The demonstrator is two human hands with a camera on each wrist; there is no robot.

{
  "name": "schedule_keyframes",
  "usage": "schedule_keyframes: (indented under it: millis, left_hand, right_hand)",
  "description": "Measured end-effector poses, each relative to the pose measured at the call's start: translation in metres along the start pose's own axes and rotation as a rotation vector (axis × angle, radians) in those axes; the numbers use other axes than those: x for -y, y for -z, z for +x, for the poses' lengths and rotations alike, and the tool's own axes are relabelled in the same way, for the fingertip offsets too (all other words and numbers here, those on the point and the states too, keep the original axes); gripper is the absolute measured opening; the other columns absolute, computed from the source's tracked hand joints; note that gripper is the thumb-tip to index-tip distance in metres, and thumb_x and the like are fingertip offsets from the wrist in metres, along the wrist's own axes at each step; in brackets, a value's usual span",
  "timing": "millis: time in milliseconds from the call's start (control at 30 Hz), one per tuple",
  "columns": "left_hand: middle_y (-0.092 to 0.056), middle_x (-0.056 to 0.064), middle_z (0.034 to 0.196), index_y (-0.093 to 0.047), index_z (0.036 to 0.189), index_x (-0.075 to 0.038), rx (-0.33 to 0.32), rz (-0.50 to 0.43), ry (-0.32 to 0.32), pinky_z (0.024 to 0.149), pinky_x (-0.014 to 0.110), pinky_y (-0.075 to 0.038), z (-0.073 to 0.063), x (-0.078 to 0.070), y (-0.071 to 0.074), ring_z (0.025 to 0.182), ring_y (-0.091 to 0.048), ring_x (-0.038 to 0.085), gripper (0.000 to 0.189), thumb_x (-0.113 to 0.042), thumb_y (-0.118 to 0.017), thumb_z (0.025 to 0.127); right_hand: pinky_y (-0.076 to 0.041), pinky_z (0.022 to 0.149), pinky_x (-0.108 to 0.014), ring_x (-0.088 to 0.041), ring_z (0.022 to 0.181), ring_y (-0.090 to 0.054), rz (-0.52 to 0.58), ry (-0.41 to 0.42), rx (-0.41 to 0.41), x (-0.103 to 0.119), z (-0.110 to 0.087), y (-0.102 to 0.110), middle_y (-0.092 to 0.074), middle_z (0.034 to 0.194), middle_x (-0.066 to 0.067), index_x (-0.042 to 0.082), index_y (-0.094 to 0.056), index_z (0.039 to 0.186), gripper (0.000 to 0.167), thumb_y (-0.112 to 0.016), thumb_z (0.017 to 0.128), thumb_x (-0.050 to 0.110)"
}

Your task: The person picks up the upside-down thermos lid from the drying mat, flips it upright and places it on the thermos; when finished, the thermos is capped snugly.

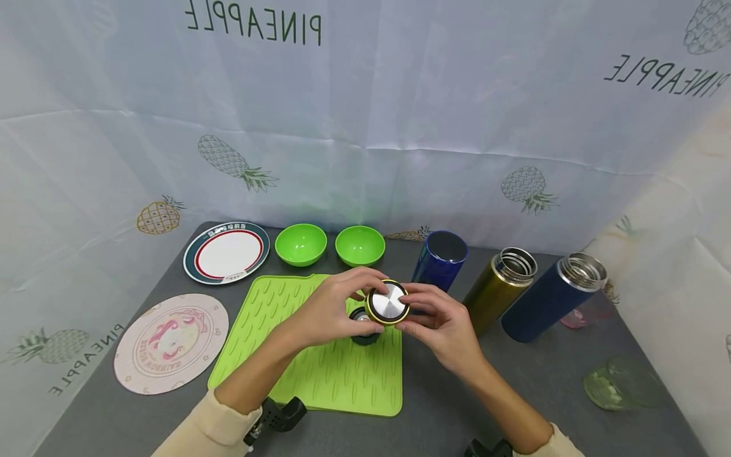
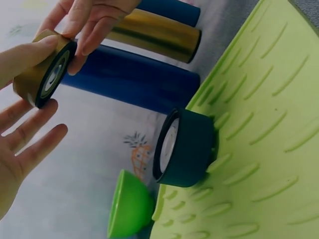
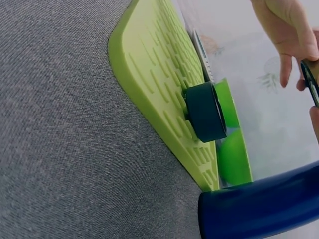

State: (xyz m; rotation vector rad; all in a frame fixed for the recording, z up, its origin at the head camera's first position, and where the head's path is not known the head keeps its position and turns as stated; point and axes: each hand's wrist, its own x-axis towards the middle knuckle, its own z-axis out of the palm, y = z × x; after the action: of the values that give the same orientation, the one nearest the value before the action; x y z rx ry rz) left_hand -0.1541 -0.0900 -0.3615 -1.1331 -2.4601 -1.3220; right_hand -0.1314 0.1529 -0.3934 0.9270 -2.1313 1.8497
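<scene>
Between my two hands is a bottle lid (image 1: 388, 303) with a gold side and a brushed silver disc on top. My left hand (image 1: 328, 309) pinches it from the left, thumb low and fingers above. From the right, the fingers and thumb of my right hand (image 1: 448, 324) grip its edge. In the left wrist view the lid (image 2: 30, 82) shows its black-ringed underside. Below it a second, dark lid (image 2: 192, 149) sits on the green mat (image 1: 342, 387), partly hidden by the held lid in the head view.
Right of the mat stand a blue bottle (image 1: 440, 260), a gold bottle (image 1: 497, 289) and a navy bottle (image 1: 551, 298), all lidless. Green bowls (image 1: 301, 244) line the back. A white plate (image 1: 228, 252) and pink round mat (image 1: 171, 343) lie left; a glass (image 1: 619, 384) lies right.
</scene>
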Motion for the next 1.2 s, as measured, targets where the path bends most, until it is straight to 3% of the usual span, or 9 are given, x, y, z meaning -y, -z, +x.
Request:
schedule_keyframes:
  millis: [100, 233, 467, 767, 967, 1100, 1200]
  left_hand:
    - [-0.068, 0.002, 0.129, -0.068, 0.113, -0.018, -0.004, 0.043, -0.006, 0.089, 0.033, -0.059, 0.0, 0.0, -0.002, 0.104, -0.069, 0.011, 0.046, -0.021, -0.092, 0.074]
    - [-0.068, -0.002, 0.127, -0.067, 0.111, -0.019, -0.008, 0.087, -0.01, 0.086, 0.032, -0.058, 0.001, -0.001, -0.003, 0.101, -0.068, 0.009, 0.046, -0.023, -0.093, 0.073]
    - [-0.067, -0.002, 0.123, -0.065, 0.109, -0.018, 0.0, 0.126, -0.045, 0.09, 0.036, -0.058, 0.002, -0.002, -0.002, 0.108, -0.067, 0.012, 0.048, -0.023, -0.094, 0.071]
    - [-0.065, -0.001, 0.125, -0.064, 0.109, -0.018, 0.016, 0.145, -0.04, 0.093, 0.036, -0.057, 0.002, -0.003, -0.004, 0.115, -0.065, 0.014, 0.049, -0.022, -0.094, 0.07]
    - [-0.067, -0.007, 0.117, -0.063, 0.106, -0.02, -0.007, 0.179, -0.047, 0.086, 0.032, -0.057, 0.002, -0.004, -0.004, 0.105, -0.064, 0.008, 0.047, -0.026, -0.091, 0.068]
    - [-0.066, -0.011, 0.116, -0.061, 0.106, -0.023, -0.021, 0.171, -0.029, 0.084, 0.031, -0.056, 0.001, -0.005, 0.0, 0.102, -0.063, 0.005, 0.048, -0.027, -0.089, 0.068]
    - [-0.066, -0.011, 0.117, -0.06, 0.107, -0.023, -0.03, 0.168, -0.016, 0.084, 0.031, -0.057, 0.0, -0.005, 0.002, 0.102, -0.063, 0.006, 0.049, -0.027, -0.089, 0.067]
  right_hand:
    - [-0.062, 0.086, -0.029, -0.005, 0.117, -0.068, -0.002, -0.007, 0.006, -0.001, 0.0, 0.0, -0.063, 0.132, 0.007, -0.009, -0.069, 0.114, 0.036, -0.076, 0.079, -0.016]
    - [-0.061, 0.086, -0.028, -0.005, 0.117, -0.068, -0.011, 0.029, 0.013, -0.003, -0.001, 0.002, -0.063, 0.132, 0.001, -0.008, -0.07, 0.114, 0.036, -0.075, 0.079, -0.016]
    - [-0.062, 0.085, -0.029, -0.004, 0.117, -0.067, -0.027, 0.054, 0.035, -0.004, -0.001, 0.002, -0.06, 0.127, -0.032, -0.008, -0.07, 0.114, 0.036, -0.075, 0.079, -0.016]
    - [-0.062, 0.084, -0.031, -0.004, 0.118, -0.067, -0.064, 0.038, 0.039, -0.004, -0.003, 0.004, -0.062, 0.129, -0.027, -0.005, -0.071, 0.115, 0.036, -0.076, 0.08, -0.014]
    - [-0.062, 0.085, -0.035, -0.008, 0.12, -0.067, -0.112, 0.029, 0.039, 0.001, -0.003, 0.006, -0.064, 0.131, -0.025, 0.001, -0.072, 0.117, 0.04, -0.078, 0.08, -0.011]
    - [-0.062, 0.087, -0.032, -0.007, 0.12, -0.067, -0.147, 0.022, 0.015, 0.014, -0.005, 0.017, -0.064, 0.131, -0.024, -0.001, -0.071, 0.117, 0.04, -0.077, 0.08, -0.013]
    - [-0.061, 0.089, -0.027, -0.007, 0.118, -0.068, -0.149, 0.068, -0.027, 0.025, -0.008, 0.031, -0.064, 0.129, -0.025, -0.007, -0.07, 0.116, 0.041, -0.074, 0.078, -0.021]
